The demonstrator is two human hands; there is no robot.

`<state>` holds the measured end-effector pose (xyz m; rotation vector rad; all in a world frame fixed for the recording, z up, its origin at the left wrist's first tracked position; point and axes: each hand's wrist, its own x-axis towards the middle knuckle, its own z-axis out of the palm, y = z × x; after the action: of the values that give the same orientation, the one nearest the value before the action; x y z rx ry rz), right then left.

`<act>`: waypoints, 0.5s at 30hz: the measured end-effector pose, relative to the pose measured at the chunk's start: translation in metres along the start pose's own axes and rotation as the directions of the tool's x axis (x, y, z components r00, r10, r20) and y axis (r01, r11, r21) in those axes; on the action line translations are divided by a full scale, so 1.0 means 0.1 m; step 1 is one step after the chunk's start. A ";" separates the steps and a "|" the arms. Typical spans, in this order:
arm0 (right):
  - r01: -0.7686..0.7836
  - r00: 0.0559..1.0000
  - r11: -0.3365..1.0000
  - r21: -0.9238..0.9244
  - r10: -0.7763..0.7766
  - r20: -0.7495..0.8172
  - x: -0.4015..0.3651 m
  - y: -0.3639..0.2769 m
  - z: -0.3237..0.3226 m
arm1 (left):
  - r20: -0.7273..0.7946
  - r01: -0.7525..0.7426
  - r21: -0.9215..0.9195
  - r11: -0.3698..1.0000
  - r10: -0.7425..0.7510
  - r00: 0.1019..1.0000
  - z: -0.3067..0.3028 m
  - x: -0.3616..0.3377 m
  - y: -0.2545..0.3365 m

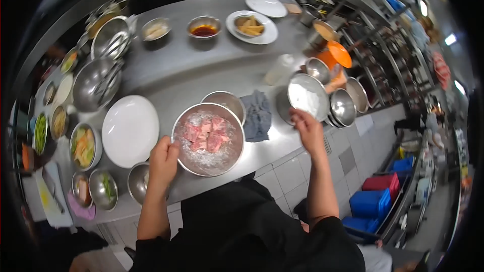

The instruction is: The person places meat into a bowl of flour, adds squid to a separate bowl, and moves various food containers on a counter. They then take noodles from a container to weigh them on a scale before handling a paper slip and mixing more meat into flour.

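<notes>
My left hand (164, 160) is closed on the left rim of a metal bowl (236, 153). Chunks of raw pink meat (207, 135) lie inside it, dusted with white powder. The bowl is tipped towards me and overlaps a second metal bowl (225, 100) behind it. My right hand (308, 130) has its fingers closed at the near rim of another metal bowl (319, 92), which holds white powder (303, 99). Its fingertips are partly hidden against that rim. A crumpled grey cloth (257, 116) lies between the two bowls.
A white oval plate (130, 131) lies left, beside several bowls of cut vegetables (85, 146). Across the steel counter (176, 73) stand a bowl of dark sauce (203, 30) and a squeeze bottle (279, 68). An orange container (337, 55) and stacked bowls (344, 107) are right.
</notes>
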<state>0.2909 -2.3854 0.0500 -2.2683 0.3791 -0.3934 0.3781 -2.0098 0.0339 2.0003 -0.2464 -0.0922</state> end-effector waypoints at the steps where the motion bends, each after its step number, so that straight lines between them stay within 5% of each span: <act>1: -0.045 0.998 0.999 -0.021 0.044 -0.055 0.13 0.10 -0.19 | 0.018 -0.021 -0.008 1.000 0.021 1.000 0.15 0.08 0.09; 4: -0.083 0.996 0.973 -0.217 0.079 -0.027 0.57 0.70 -0.48 | 0.170 -0.067 0.004 0.998 0.066 0.983 0.55 0.25 0.35; 6: 0.031 0.984 0.925 -0.379 0.039 0.175 0.87 1.10 -0.43 | 0.222 -0.121 -0.002 0.993 0.118 0.968 0.83 0.30 0.51; 7: -0.051 0.926 0.928 -0.369 0.183 0.331 0.97 1.14 -0.37 | 0.223 -0.111 -0.003 0.994 0.109 0.969 0.93 0.30 0.63; 9: 0.113 0.827 0.929 -0.354 0.109 0.551 1.10 1.32 -0.19 | 0.195 -0.119 -0.003 0.993 0.117 0.974 1.14 0.30 0.70; 15: 0.184 0.573 0.938 -0.294 0.141 0.808 1.19 1.40 -0.06 | 0.092 -0.019 0.097 0.995 0.010 0.996 1.91 0.18 0.54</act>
<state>0.3763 -2.5264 -0.0320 -2.5010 -0.0969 0.8151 0.3548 -2.2054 0.0012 2.0945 -0.3294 -0.1652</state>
